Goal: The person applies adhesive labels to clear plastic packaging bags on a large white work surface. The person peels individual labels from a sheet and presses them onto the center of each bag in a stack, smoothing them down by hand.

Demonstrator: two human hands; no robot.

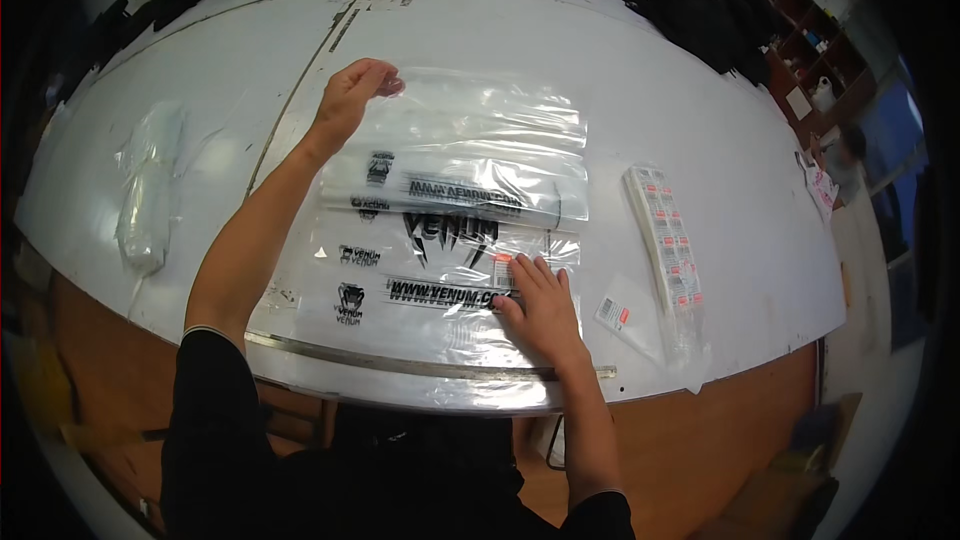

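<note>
Head view: both bare hands were on clear printed film at the near-middle of a white table [750, 190]. Left hand [358, 90] was closed, thumb and fingers pinching the top-left corner of the clear plastic bag [480, 130]. Right hand [543, 305] was open, palm down, fingers spread, pressed on the film at lower right. The bag carried black lettering and logos, in a column down its left and across its middle; its upper part overlapped the printed lower part, wrinkled and glossy. Can't tell how many layers. An orange-and-white label [504, 272] sat at the right fingertips, partly covered; on or under the film, couldn't tell. A metal strip [400, 360] ran along the near table edge, just below the bag. Right of the right hand: 1 loose tag [612, 312], lying flat, then a long stack of labels [665, 235] with orange marks, in clear wrap, well apart from the bag. Far left: a rolled bundle of clear plastic [150, 190]. Black soft goods [690, 15] were piled along the far edge; a brown shelf unit [800, 40] stood beyond at right.
</note>
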